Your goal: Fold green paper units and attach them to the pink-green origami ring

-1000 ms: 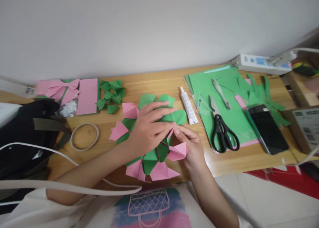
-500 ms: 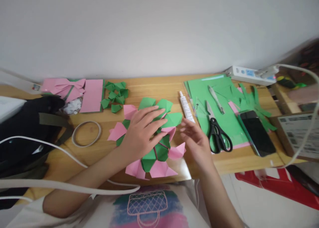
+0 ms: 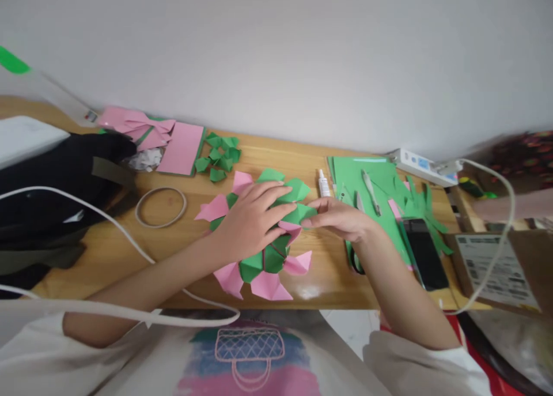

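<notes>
A folded-paper piece of green and pink petals (image 3: 271, 283) lies on the wooden desk before me. My left hand (image 3: 253, 220) rests flat across its middle, fingers stretched and slightly spread, covering much of the centre. On the piece's right side, my right hand (image 3: 339, 216) pinches the edge of a green paper petal (image 3: 300, 212) between thumb and fingers. Just behind that hand stands out a white glue tube (image 3: 324, 184), its lower part hidden. The scissors (image 3: 356, 262) are mostly covered by my right hand and wrist.
Green paper sheets (image 3: 367, 174) lie to the right, with a craft knife (image 3: 372, 193) and a phone (image 3: 425, 252). A power strip (image 3: 425, 166) sits behind. Small green folded pieces (image 3: 222, 157), pink paper (image 3: 181, 149) and a tape roll (image 3: 137, 211) are left. A white cable (image 3: 125, 274) crosses the desk.
My right hand has moved left onto the paper piece and now pinches a green petal. The left hand stays on the piece. The whole view has shifted and tilted.
</notes>
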Motion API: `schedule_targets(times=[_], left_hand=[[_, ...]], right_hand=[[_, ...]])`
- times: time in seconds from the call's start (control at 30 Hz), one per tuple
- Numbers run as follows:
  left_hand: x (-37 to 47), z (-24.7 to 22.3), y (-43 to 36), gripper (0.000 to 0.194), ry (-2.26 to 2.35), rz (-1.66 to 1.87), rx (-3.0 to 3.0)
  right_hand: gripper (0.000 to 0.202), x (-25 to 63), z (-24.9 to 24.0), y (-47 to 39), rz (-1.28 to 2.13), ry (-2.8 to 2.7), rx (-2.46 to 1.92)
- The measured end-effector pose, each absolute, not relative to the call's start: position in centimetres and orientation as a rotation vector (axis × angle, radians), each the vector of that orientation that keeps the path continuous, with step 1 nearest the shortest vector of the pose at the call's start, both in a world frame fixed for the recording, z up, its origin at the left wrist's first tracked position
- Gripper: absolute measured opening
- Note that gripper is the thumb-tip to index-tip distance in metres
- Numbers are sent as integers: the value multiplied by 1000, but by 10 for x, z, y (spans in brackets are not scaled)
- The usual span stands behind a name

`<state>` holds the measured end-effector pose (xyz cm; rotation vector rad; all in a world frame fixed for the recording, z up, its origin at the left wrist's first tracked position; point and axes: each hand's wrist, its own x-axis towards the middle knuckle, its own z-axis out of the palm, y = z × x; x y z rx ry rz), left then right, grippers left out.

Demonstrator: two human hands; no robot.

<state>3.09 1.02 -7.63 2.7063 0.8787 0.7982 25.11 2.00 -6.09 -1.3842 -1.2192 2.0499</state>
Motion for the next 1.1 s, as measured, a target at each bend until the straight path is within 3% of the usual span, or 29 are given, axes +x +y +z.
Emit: schedule_targets(times=[0.33, 0.87, 1.1], left_hand=[[19, -64, -10, 15, 908, 705, 2660], [-2, -62, -17, 21, 1016, 656, 2483], [2, -61, -18, 15, 1000, 590, 2449]], right_hand=[[23, 227, -55, 0, 2005, -1186, -1517], [21, 211, -39, -12, 2043, -1274, -1537], [21, 202, -51, -13, 1948, -1012, -1593]])
